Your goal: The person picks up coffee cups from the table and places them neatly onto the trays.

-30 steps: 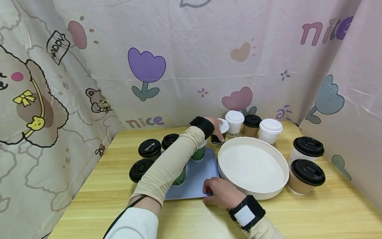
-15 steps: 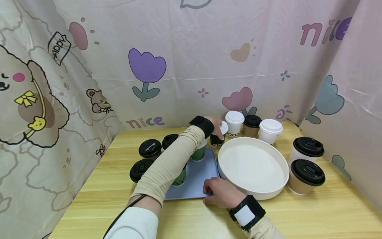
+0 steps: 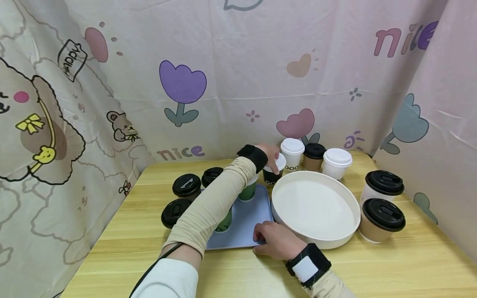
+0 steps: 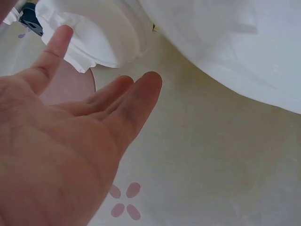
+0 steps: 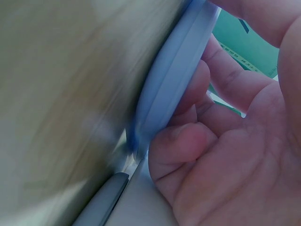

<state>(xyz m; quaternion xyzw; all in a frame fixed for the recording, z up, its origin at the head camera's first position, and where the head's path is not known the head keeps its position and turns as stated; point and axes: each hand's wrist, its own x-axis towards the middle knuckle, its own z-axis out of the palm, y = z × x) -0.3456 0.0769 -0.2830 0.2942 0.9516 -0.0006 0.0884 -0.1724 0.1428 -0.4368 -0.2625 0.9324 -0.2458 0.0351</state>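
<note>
My left hand is at the back of the table, beside a black paper cup with a white lid. In the left wrist view its fingers are extended and spread near white lids, gripping nothing. At the near right corner of a blue tray, my right hand holds the rim, with several fingers curled inside it. Green paper cups stand on the tray, partly hidden by my left forearm.
A round white tray lies right of the blue one. Behind it stand a white-lidded cup, a brown cup and another white cup. Black-lidded cups are at the right, others at the left.
My left hand's fingers have loosened and lifted slightly off the black cup, whose white lid now shows more. My right hand stays on the blue tray's rim.
</note>
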